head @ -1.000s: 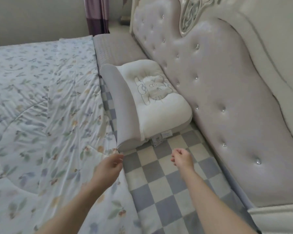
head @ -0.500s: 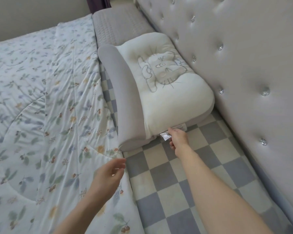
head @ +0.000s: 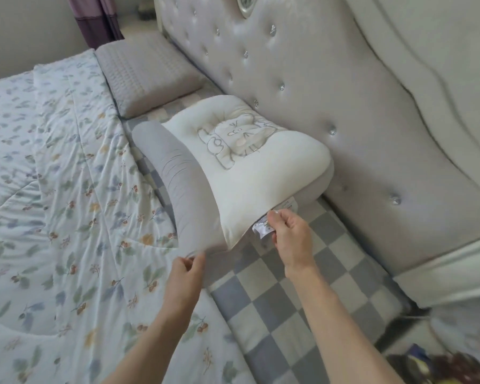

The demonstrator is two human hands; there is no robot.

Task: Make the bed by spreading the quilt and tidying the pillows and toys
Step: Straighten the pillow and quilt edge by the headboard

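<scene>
Head view: the cream-and-grey cat-embroidered pillow [head: 241, 173] lies at centre against the tufted grey headboard [head: 344, 112]. The right hand [head: 287, 235] pinches its near edge at 5 o'clock; the left hand [head: 187, 275] grips its grey corner at 7 o'clock. The floral quilt [head: 53, 217] spreads at 9 o'clock.

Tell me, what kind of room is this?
Most likely a bedroom. A floral quilt is spread over a bed with a tufted headboard, and two pillows lie at its head: a cat-embroidered pillow and a grey pillow beyond it.
</scene>
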